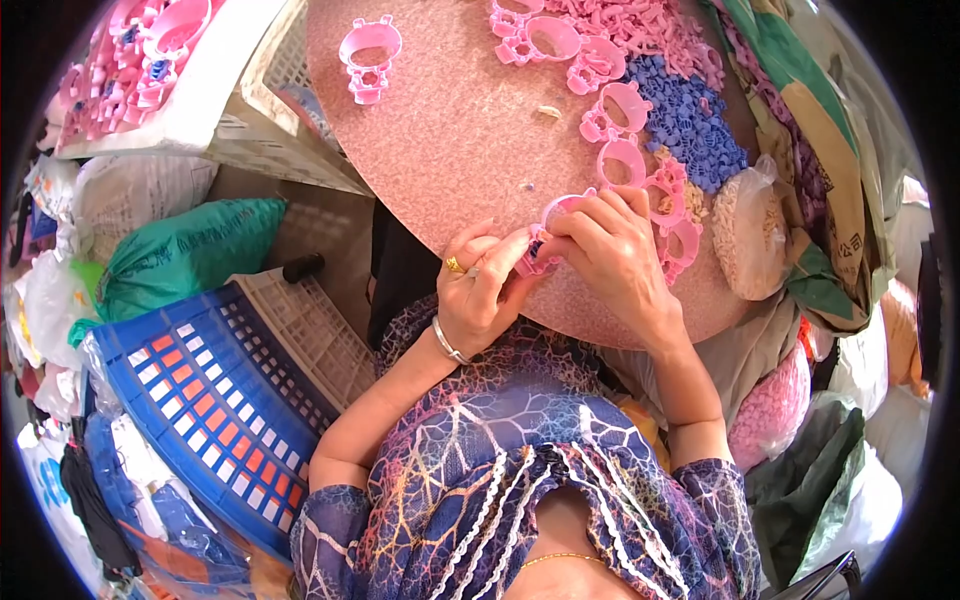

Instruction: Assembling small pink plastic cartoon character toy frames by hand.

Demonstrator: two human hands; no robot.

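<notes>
Both my hands meet at the near edge of a round, speckled pink table [450, 130]. Between them is a pink plastic ring piece with a small animal-shaped base [530, 264], and a bit of dark blue shows in it. My left hand [482, 288], with a gold ring and a bracelet, pinches its lower left side. The bent fingers of my right hand [615, 250] close on its right side and cover part of it. Similar pink ring pieces [599, 124] curve in a row beyond and beside my right hand. Another pink ring piece [368, 90] lies alone at the far left of the table.
Heaps of small pink parts [650, 35], blue parts [690, 125] and a clear bag of beige bits [748, 240] sit at the right. Pink pieces fill a white container [200, 100] at far left. A blue basket [140, 350] and a green sack [200, 250] stand left.
</notes>
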